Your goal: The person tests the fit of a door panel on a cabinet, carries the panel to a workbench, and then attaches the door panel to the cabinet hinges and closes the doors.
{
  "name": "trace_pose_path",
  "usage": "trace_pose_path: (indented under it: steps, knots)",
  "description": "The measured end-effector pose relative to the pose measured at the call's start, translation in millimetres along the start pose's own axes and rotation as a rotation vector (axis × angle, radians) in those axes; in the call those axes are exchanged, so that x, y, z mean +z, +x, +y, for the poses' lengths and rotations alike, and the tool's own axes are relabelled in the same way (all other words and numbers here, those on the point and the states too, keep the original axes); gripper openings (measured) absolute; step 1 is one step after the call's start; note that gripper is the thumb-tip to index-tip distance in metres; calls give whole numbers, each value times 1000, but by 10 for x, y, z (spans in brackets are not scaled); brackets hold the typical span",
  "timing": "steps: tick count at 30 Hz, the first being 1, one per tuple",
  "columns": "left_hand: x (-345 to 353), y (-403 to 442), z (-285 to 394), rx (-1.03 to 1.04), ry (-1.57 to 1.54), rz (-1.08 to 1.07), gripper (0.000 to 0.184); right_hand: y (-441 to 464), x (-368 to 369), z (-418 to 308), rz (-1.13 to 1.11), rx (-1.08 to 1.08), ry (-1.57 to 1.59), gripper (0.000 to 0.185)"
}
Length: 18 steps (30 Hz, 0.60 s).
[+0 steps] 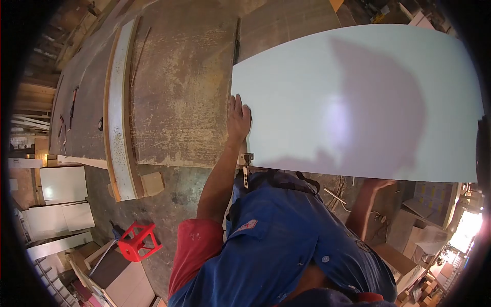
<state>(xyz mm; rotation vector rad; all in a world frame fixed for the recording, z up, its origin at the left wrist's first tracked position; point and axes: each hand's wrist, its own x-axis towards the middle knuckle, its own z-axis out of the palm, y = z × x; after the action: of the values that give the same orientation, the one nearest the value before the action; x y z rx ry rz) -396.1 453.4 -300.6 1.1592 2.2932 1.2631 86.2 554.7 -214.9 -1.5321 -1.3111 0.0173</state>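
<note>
Resting on the left edge of a smooth, glossy white panel, the left hand lies nearly flat with its fingers slightly parted, while the right hand sits at the panel's near edge, its fingers hidden, so I cannot tell how they close. From the left fingertips the broad, thin-looking sheet stretches rightward over a brown worktable, scuffed and patchily worn, with a long, speckled pale strip edged in wood lying well apart, further left.
</note>
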Motion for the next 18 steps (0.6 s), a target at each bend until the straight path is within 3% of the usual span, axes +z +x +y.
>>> trace_pose_path:
  steps: [2, 4, 5, 8, 18]
  knots:
    - [13, 5, -34, 31, 14, 2, 58, -661, 188, 547, 18, 326, 223, 36]
    - [4, 1, -33, 44, 14, -2, 58, -1037, 233, -126, -2, 996, 940, 40]
    - [-5, 14, -32, 56, 11, -12, 58, -1180, 346, -141, -60, 1140, 1085, 41]
    - [0, 30, -81, 34, 38, -72, 60, -1346, 559, -120, -149, 1230, 1223, 41]
    - [-67, 20, -19, 56, 39, -116, 59, -1350, 679, -142, -137, 1242, 1317, 43]
